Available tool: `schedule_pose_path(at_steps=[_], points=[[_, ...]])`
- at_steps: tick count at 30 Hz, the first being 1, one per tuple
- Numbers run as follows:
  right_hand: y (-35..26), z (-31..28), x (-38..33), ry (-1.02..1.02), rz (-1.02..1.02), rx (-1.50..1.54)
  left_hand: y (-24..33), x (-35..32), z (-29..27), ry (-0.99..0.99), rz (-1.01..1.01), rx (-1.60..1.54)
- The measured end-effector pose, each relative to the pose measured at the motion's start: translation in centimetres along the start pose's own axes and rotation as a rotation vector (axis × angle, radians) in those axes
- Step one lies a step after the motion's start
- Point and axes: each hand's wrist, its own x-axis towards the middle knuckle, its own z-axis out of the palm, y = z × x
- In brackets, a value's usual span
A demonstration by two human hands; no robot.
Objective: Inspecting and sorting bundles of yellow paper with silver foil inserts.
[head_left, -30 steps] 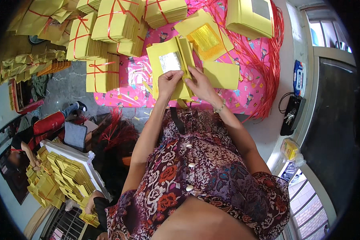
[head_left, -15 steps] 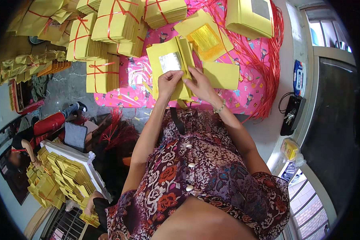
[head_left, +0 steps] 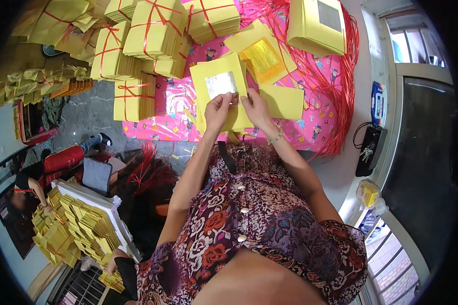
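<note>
matt paper sheet [head_left: 234, 114], shiny foil patch [head_left: 220, 84], glossy plastic tablecloth [head_left: 164, 130]

Yellow paper sheet [head_left: 235, 114], rectangular, foil side up, slightly skewed, more yellow layers peeking out along left edge. Silver foil patch [head_left: 221, 84], squarish, crinkled, just above left grip [head_left: 218, 110], fingertips at its lower right corner. Sheet's right edge meets right grip [head_left: 256, 108].

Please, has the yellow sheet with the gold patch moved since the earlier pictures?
No. Against the pink table cover, the gold-patched sheet stays in place; the view shifted slightly.
</note>
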Motion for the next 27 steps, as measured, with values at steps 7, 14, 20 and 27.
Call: schedule_pose_path(at_steps=[7, 14, 20, 27], points=[[3.3, -0.1, 1.3, 0.067, -0.011, 0.116, 3.3, -2.3, -3.0, -0.027, 0.292, 0.194], [0.7, -2.9, -0.5, -0.176, 0.223, 0.617, 5.7, -5.4, -7.5, 0.080, 0.616, 0.955], [1.1, -3.1, -1.6, -0.307, 0.363, 0.669, 5.8, -4.7, -6.9, -0.035, 0.764, 0.963], [0.1, -4.4, -1.8, -0.015, -0.324, -0.042, 3.0, -3.1, -8.1, -0.063, 0.488, 0.753]])
